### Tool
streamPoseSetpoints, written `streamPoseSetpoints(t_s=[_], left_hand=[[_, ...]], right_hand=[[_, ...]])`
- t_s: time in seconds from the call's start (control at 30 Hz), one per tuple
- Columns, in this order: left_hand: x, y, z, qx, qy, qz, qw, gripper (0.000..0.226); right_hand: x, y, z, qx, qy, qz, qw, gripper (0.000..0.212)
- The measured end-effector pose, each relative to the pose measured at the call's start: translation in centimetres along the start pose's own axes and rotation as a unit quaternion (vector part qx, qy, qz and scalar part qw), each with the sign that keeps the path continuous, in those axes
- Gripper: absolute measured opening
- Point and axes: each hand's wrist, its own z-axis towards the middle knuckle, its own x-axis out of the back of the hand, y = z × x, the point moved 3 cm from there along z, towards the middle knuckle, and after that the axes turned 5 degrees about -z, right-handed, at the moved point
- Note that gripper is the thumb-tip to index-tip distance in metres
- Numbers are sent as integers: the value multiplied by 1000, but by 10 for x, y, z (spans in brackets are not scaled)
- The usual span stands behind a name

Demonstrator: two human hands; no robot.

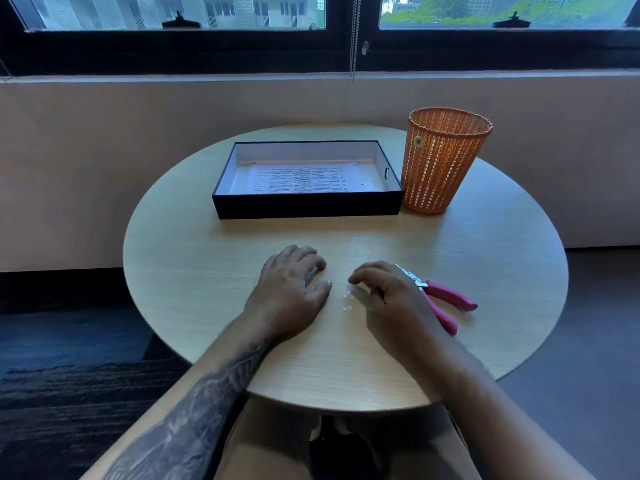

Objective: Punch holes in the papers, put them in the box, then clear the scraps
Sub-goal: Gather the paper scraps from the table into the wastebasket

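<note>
Printed papers point(301, 178) lie flat inside the black box point(308, 204) at the back of the round table. Small white paper scraps point(347, 299) are scattered on the wood between my hands. My left hand point(294, 289) rests palm down just left of them, fingers curled slightly and holding nothing. My right hand point(388, 296) hovers over the scraps with fingers curved down, fingertips close to them; whether it pinches any I cannot tell. The pink-handled hole punch point(450, 297) lies on the table behind my right hand, partly hidden by it.
An orange mesh waste basket point(443, 161) stands upright to the right of the box, touching its corner. The round wooden table point(194, 258) ends close to my lap. A low wall and window sit beyond it; dark carpet lies on both sides.
</note>
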Motion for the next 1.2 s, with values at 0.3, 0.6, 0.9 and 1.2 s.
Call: streamPoseSetpoints(t_s=[0.3,0.6,0.9,1.2], left_hand=[[-1,1,0,-2,-5,10,1000,34],[0,0,0,-14,15,0,1000,34],[-1,-1,1,-16,28,-12,999,27],[-1,-1,1,-14,25,-6,1000,28]], right_hand=[[2,-5,-2,38,-17,-40,998,17],[9,-3,-5,21,-18,-13,1000,15],[14,-3,-16,48,-25,-62,997,24],[14,3,-14,18,-20,-12,1000,15]])
